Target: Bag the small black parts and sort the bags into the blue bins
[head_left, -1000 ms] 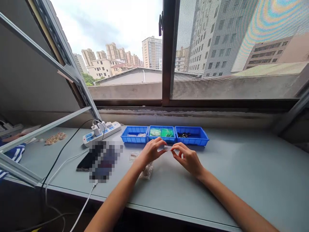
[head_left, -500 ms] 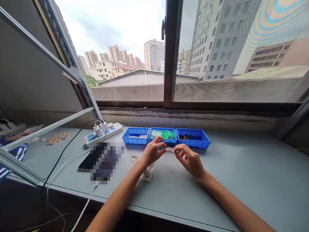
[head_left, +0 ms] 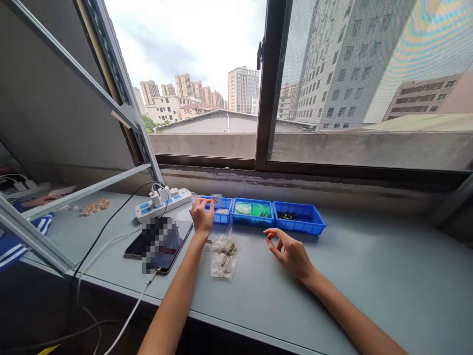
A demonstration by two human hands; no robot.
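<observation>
My left hand [head_left: 202,215] is closed in a pinch on a small clear plastic bag [head_left: 217,197], which has something thin and dark in it. It is raised at the left blue bin [head_left: 218,217], in which pale packets lie. My right hand [head_left: 290,252] hovers over the table in front of the right blue bin [head_left: 312,228]; its fingers are loosely curled and apart, with nothing in them. Between my arms, several clear bags of small metal parts [head_left: 223,265] lie in a loose pile on the table.
The middle blue bin [head_left: 253,221] holds green and whitish packets; dark small parts lie in the right one. On the left are a power strip [head_left: 181,198], a tablet [head_left: 177,246], cables, a metal frame [head_left: 136,123] and a pile of small tan pieces [head_left: 95,207]. Another person's sleeve [head_left: 22,246] shows far left.
My left hand has moved left to the left bin with the small bag. My right hand has let go of the bag and stays in front of the bins. The view has shifted slightly.
</observation>
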